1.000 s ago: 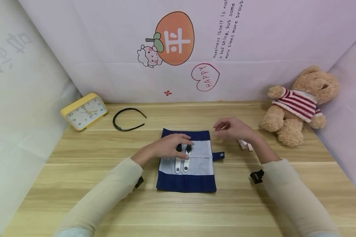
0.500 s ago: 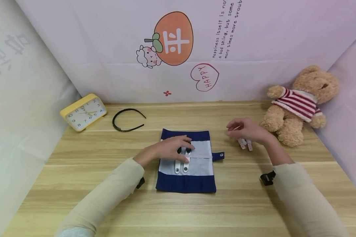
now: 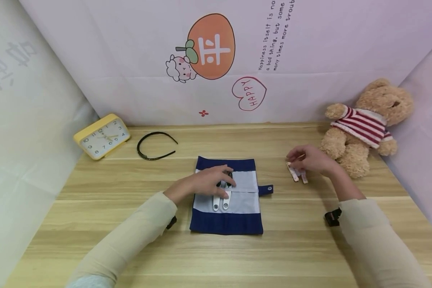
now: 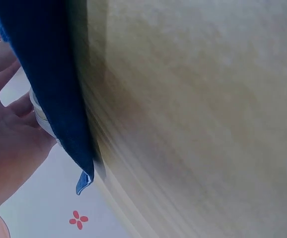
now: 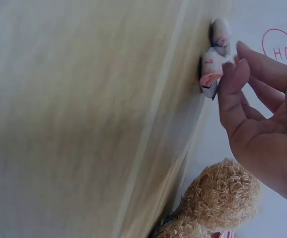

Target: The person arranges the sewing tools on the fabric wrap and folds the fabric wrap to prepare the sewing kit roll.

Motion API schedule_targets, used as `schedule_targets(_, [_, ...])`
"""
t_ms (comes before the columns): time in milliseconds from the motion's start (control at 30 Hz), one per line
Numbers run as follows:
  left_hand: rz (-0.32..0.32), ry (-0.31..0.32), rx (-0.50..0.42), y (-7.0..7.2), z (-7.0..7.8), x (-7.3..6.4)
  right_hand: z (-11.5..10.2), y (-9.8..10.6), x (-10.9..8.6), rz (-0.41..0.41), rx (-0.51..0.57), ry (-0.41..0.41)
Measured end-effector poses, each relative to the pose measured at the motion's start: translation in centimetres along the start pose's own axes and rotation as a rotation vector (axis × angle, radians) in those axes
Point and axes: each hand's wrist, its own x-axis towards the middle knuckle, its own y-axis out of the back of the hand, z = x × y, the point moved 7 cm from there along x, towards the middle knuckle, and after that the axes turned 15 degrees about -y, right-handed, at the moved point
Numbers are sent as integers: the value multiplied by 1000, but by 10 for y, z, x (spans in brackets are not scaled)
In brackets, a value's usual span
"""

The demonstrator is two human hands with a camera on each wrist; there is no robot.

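Fingers apart, our left hand (image 3: 209,182) lies over white-handled tools (image 3: 226,203) on the unfolded blue pouch (image 3: 226,222). We do well to pinch the pale pieces (image 3: 293,173) squarely with our right hand (image 3: 314,160); they rest on the table (image 3: 165,256), right of the pouch. Only the right wrist view shows fingertips (image 5: 239,73) right at them; we cannot tell whether they clamp.

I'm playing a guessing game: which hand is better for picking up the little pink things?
Probably the right hand: its fingers are at the pink things. The left hand is farther away, over the blue pouch.
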Motion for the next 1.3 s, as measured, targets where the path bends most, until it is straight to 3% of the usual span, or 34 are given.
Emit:
schedule_targets(200, [-10, -11, 1, 0, 2, 1, 2, -4, 1, -36, -58, -50])
schedule_targets(433, [-16, -8, -5, -1, 2, 2, -5, -5, 1, -59, -98, -50])
schedule_targets(567, [-14, -6, -7, -2, 0, 2, -10, -3, 0, -25, -121, -21])
schedule_targets(767, [-20, -3, -18, -2, -1, 3, -17, 4, 3, 111, -148, 1])
schedule_targets(867, [-18, -4, -24, -2, 0, 3, -21, 3, 3, 134, -119, 4])
schedule_targets(1067, [-21, -5, -28, -1, 0, 3, -31, -6, 4, 83, -2, -7])
schedule_targets(1300, [-20, -1, -24, -1, 0, 3, -43, -12, 8, 66, 54, 1])
